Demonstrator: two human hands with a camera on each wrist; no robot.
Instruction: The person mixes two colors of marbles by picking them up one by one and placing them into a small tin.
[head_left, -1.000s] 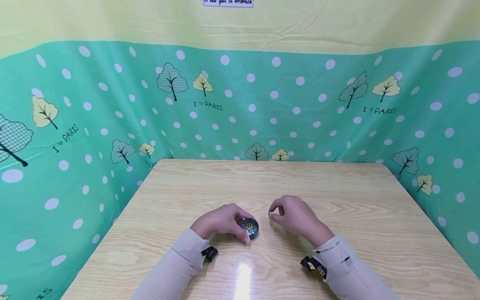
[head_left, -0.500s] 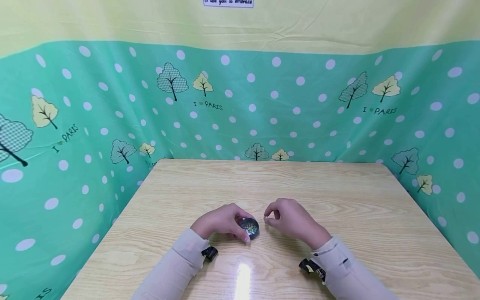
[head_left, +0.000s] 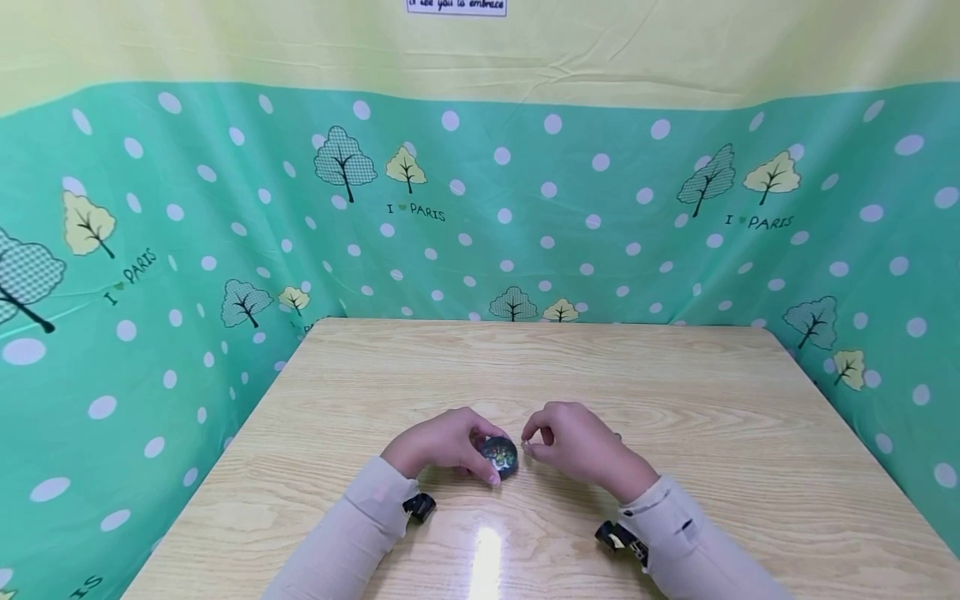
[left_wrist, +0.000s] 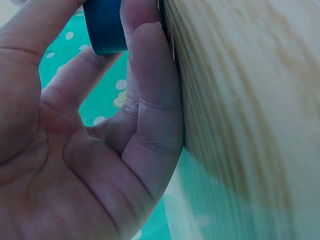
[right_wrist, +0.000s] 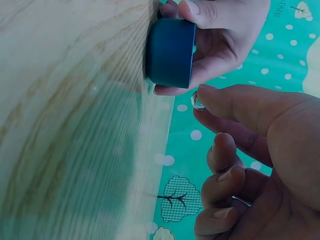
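Blue container: a small round dark-blue pot [right_wrist: 170,52] is standing on the wooden table [head_left: 675,375], near the front edge and about midway across. From the head view its open top [head_left: 499,454] is showing a glinting, speckled inside — contents too small to identify.

Left hand: the left hand [head_left: 442,443] is curling round the pot, thumb on one side and fingers on the other, with the little-finger edge resting on the table. Judged purpose: it is bracing the pot so that it does not slide or tip while the other hand is working at its mouth.

Bead: a small clear bead [right_wrist: 198,102] is being pinched at the tip of the right thumb and forefinger. It is sitting just beside the pot's rim, apart from it, not yet over the opening.

Right hand: the right hand [head_left: 573,442] is hovering just right of the pot, pinching the bead; the remaining fingers [right_wrist: 225,152] are curling loosely into the palm, holding nothing. Judged purpose: a fingertip pinch is suiting so small and smooth an item — a fuller grip would be hiding it.

Sleeves: pale long sleeves [head_left: 352,533] are covering both forearms; a dark wrist-mounted device [head_left: 418,506] is showing under each cuff.

Surroundings: a green spotted cloth [head_left: 600,208] printed with trees is hanging behind and to both sides of the table, with a yellow band above.
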